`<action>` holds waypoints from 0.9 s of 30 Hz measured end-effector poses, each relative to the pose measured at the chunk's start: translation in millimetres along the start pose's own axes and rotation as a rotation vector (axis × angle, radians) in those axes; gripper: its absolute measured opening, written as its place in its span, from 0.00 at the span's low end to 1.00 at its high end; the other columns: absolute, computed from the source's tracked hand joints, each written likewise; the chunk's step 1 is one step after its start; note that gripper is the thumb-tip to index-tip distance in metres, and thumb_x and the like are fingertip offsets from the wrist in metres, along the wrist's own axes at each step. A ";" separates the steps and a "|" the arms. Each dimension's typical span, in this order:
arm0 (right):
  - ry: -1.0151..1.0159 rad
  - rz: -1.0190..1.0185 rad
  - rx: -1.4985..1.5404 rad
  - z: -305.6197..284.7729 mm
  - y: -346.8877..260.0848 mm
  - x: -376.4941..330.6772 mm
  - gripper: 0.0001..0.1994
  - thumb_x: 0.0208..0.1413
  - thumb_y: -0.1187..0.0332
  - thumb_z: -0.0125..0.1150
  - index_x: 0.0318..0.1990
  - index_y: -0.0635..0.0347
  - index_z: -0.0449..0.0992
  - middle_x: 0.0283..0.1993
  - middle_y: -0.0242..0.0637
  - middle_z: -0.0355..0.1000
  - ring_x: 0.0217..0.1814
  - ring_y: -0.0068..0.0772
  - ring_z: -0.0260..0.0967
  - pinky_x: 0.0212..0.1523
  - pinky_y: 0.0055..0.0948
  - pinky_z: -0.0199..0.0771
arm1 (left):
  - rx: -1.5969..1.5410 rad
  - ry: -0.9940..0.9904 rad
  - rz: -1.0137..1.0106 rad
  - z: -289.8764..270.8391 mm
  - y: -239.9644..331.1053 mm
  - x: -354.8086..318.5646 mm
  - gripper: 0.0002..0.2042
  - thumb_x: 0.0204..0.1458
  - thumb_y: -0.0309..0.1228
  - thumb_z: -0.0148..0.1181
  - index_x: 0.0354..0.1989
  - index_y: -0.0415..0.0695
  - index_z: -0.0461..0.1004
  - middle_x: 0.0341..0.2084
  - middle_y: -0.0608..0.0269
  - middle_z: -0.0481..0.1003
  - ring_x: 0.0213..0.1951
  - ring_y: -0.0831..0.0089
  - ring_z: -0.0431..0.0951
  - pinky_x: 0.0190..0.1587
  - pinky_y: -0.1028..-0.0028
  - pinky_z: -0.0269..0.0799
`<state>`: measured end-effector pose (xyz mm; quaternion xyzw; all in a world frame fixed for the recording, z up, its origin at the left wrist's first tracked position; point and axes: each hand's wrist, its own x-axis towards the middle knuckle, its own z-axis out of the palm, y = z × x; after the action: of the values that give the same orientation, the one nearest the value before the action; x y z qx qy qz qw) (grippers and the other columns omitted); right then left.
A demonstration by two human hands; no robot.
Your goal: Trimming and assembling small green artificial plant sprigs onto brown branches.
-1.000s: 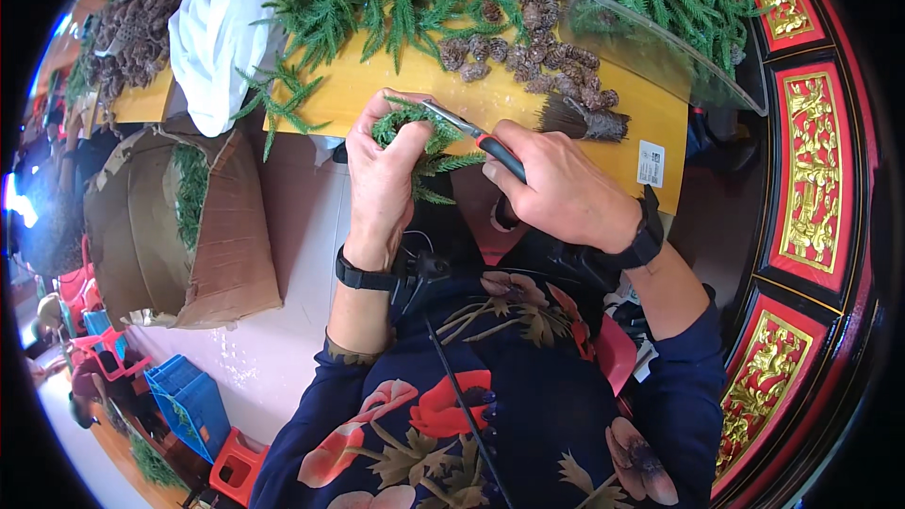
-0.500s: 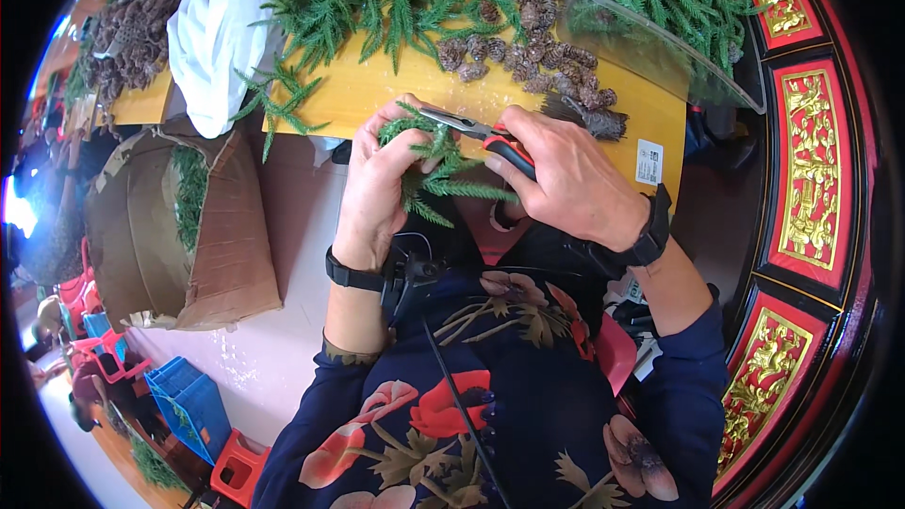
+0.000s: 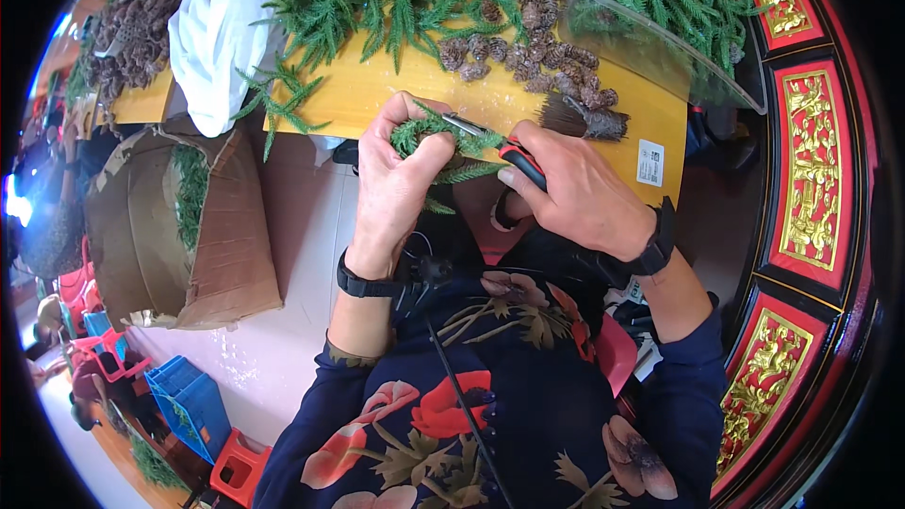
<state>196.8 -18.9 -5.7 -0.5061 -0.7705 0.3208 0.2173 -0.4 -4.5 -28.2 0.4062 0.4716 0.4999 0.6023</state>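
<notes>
My left hand [image 3: 396, 184] grips a small bundle of green conifer sprigs [image 3: 429, 137] at the near edge of the yellow table [image 3: 377, 99]. My right hand [image 3: 575, 193] holds red-handled scissors [image 3: 504, 151], whose metal blades reach into the sprigs just above my left fingers. Both hands are close together, touching the same bundle. Both wrists wear dark bands.
Loose green sprigs [image 3: 377, 0] and several brown cones [image 3: 537, 52] lie on the table beyond my hands. A clear tray of greenery [image 3: 660, 0] stands at the right, a dark brush [image 3: 584, 118] near it. A cardboard box [image 3: 179, 217] with cuttings sits left, a white bag [image 3: 212, 38] above it.
The bundle and both hands have shifted slightly; the scissors' blades have moved further into the sprigs. My left fingers have curled tighter round the greenery.
</notes>
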 end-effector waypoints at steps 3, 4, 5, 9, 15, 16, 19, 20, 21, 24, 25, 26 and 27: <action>-0.001 0.021 -0.036 -3.1 2.5 0.1 0.09 0.55 0.68 0.60 0.35 0.65 0.68 0.27 0.54 0.69 0.33 0.63 0.68 0.32 0.49 0.65 | -0.161 -0.051 -0.052 1.4 0.4 4.0 0.05 0.47 0.19 0.56 0.32 0.40 0.70 0.31 0.67 0.73 0.31 0.84 0.70 0.35 0.81 0.69; -0.001 0.034 -0.055 -5.4 3.1 -0.6 0.09 0.55 0.69 0.60 0.36 0.65 0.68 0.27 0.54 0.70 0.33 0.62 0.69 0.32 0.49 0.66 | -0.166 -0.062 -0.049 0.5 0.8 3.9 0.05 0.47 0.19 0.56 0.32 0.40 0.70 0.31 0.67 0.73 0.31 0.84 0.70 0.35 0.81 0.69; 0.013 0.035 -0.075 -10.4 4.6 -0.3 0.09 0.55 0.69 0.60 0.36 0.65 0.68 0.27 0.54 0.70 0.33 0.62 0.69 0.32 0.49 0.66 | -0.128 -0.072 -0.068 1.4 1.9 5.9 0.05 0.47 0.19 0.56 0.33 0.39 0.71 0.31 0.67 0.73 0.30 0.84 0.70 0.35 0.81 0.69; 0.044 0.035 -0.072 -18.7 2.6 -1.7 0.08 0.54 0.69 0.61 0.36 0.64 0.70 0.27 0.54 0.70 0.33 0.62 0.69 0.32 0.49 0.67 | -0.023 -0.131 -0.082 0.7 13.2 7.1 0.07 0.50 0.22 0.56 0.38 0.39 0.72 0.33 0.66 0.73 0.31 0.83 0.71 0.37 0.82 0.68; 0.152 0.036 0.039 -58.7 -14.7 -15.2 0.08 0.55 0.69 0.60 0.37 0.64 0.71 0.27 0.54 0.68 0.30 0.58 0.70 0.30 0.45 0.67 | -0.118 -0.045 0.086 37.0 46.1 -1.8 0.14 0.54 0.28 0.56 0.49 0.40 0.70 0.48 0.57 0.73 0.41 0.77 0.72 0.42 0.79 0.65; 0.161 0.027 0.031 -69.7 -19.9 -15.5 0.08 0.55 0.69 0.60 0.37 0.64 0.71 0.27 0.54 0.68 0.30 0.58 0.70 0.30 0.45 0.67 | -0.102 -0.035 0.113 35.1 47.6 -2.3 0.16 0.55 0.30 0.57 0.51 0.40 0.69 0.50 0.57 0.71 0.44 0.76 0.72 0.45 0.78 0.65; 0.396 0.104 0.048 -112.8 -29.9 -18.5 0.09 0.59 0.67 0.58 0.37 0.64 0.71 0.23 0.39 0.65 0.23 0.37 0.64 0.26 0.34 0.63 | -0.072 -0.012 0.180 28.6 54.7 -3.6 0.18 0.57 0.33 0.58 0.54 0.41 0.67 0.54 0.57 0.69 0.50 0.74 0.71 0.50 0.77 0.64; 0.503 0.108 0.045 -125.5 -26.6 -16.4 0.09 0.60 0.65 0.58 0.37 0.63 0.72 0.22 0.33 0.64 0.21 0.28 0.60 0.24 0.30 0.61 | -0.073 -0.015 0.161 27.3 56.8 -6.2 0.18 0.57 0.32 0.59 0.54 0.41 0.66 0.52 0.60 0.69 0.48 0.75 0.70 0.50 0.77 0.65; 0.573 0.185 0.096 -141.7 -21.8 -13.2 0.09 0.60 0.64 0.58 0.38 0.61 0.72 0.22 0.29 0.63 0.22 0.24 0.60 0.23 0.28 0.60 | -0.075 -0.016 0.141 26.4 58.5 -9.1 0.19 0.56 0.30 0.61 0.54 0.41 0.66 0.50 0.62 0.69 0.47 0.77 0.69 0.50 0.77 0.65; 0.767 0.408 0.095 -195.8 -5.5 8.5 0.09 0.60 0.61 0.58 0.40 0.56 0.72 0.22 0.22 0.61 0.21 0.15 0.58 0.20 0.23 0.57 | -0.077 -0.025 0.117 25.5 66.3 -15.8 0.20 0.55 0.28 0.62 0.54 0.41 0.65 0.47 0.65 0.69 0.45 0.79 0.69 0.49 0.79 0.65; 0.771 0.485 -0.041 -220.5 13.3 14.9 0.11 0.60 0.60 0.59 0.43 0.58 0.72 0.24 0.25 0.64 0.24 0.19 0.61 0.23 0.25 0.62 | -0.076 -0.053 0.107 29.1 68.3 -17.9 0.20 0.55 0.28 0.63 0.55 0.41 0.65 0.45 0.65 0.69 0.44 0.79 0.69 0.48 0.79 0.65; 0.770 0.563 -0.177 -236.2 31.5 15.6 0.14 0.60 0.59 0.60 0.45 0.59 0.71 0.27 0.28 0.67 0.27 0.22 0.65 0.27 0.26 0.67 | -0.075 -0.080 0.095 32.4 70.5 -20.5 0.20 0.55 0.27 0.63 0.55 0.41 0.65 0.44 0.66 0.70 0.43 0.80 0.69 0.48 0.80 0.65; 0.775 0.573 -0.176 -237.7 42.7 9.9 0.14 0.60 0.59 0.60 0.45 0.59 0.71 0.27 0.28 0.67 0.27 0.22 0.65 0.27 0.26 0.67 | -0.073 -0.089 0.089 35.6 71.1 -22.2 0.20 0.55 0.27 0.63 0.55 0.41 0.65 0.44 0.66 0.70 0.43 0.80 0.69 0.48 0.80 0.65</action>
<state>377.1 67.5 130.2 -0.7964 -0.4870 0.0895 0.3472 17.5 -14.8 51.7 0.4265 0.4074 0.5244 0.6142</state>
